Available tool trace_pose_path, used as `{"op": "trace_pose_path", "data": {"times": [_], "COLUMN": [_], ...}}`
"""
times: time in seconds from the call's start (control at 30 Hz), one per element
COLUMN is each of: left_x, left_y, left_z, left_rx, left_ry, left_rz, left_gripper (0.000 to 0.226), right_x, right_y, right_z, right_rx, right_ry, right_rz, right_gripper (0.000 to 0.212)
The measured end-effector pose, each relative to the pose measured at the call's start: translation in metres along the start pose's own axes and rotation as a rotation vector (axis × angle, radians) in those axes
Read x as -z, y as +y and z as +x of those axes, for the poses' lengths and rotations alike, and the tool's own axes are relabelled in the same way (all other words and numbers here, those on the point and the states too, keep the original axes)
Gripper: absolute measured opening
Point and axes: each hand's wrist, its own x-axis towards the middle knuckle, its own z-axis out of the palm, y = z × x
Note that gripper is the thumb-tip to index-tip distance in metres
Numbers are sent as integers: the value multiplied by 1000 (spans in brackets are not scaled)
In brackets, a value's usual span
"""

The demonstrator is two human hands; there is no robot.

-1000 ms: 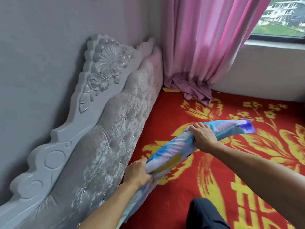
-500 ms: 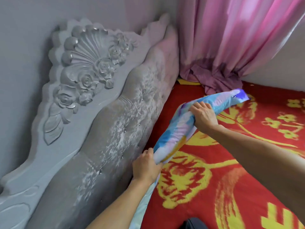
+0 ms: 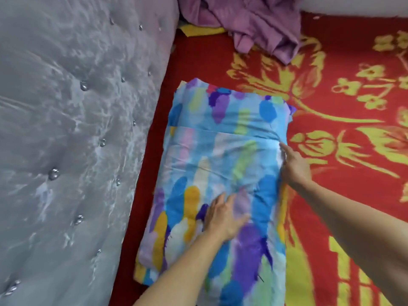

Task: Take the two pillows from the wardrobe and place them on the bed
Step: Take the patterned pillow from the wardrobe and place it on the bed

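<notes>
A pillow [image 3: 223, 138] in a blue cover with purple, yellow and green dabs lies flat on the bed [image 3: 344, 164], which has a red blanket with yellow flowers. It rests lengthwise close to the headboard. My left hand [image 3: 224, 217] lies palm down on the pillow's near half, fingers spread. My right hand [image 3: 294, 165] rests flat against the pillow's right edge, fingers stretched out. Neither hand grips the pillow. Only one pillow is in view.
A grey tufted headboard [image 3: 72, 133] with shiny buttons fills the left side. A bunched purple-pink curtain hem [image 3: 254, 25] lies on the bed beyond the pillow. A white wall base shows at the top right.
The pillow, held edge-up in both hands before, now lies flat on the bed beside the headboard. Both hands have let go and rest open on it. The view has tipped downward.
</notes>
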Motion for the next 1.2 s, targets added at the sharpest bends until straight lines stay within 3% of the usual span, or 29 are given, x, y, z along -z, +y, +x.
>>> {"op": "trace_pose_path", "data": {"times": [0.1,0.27,0.3,0.37,0.47,0.53,0.67,0.9,1.2], "left_x": [10,44,48,52,56,59,89,173,284], "left_y": [-63,-135,-145,-165,-179,-174,-150,-89,-33], "left_z": [16,47,53,64,65,60,54,88,229], "left_rx": [150,260,366,575,627,611,462,285,74], "left_ry": [38,312,353,329,278,384,723,920,1010], "left_rz": [151,265,179,-221,-704,-750,-535,-485,-343], "left_gripper": [58,85,94,109,85,74,62,53,45], "right_x": [-37,-97,-103,-110,-108,-99,-73,-19,32], "right_y": [22,12,12,15,15,6,-19,-75,-143], "right_z": [-23,-57,-57,-54,-55,-58,-54,26,211], "right_rx": [-193,-400,-414,-403,-377,-339,-233,-120,59], "right_ry": [18,35,49,74,138,221,344,407,440], "right_rz": [204,502,523,534,551,565,631,665,587], "right_gripper": [37,61,63,63,62,62,53,24,61]}}
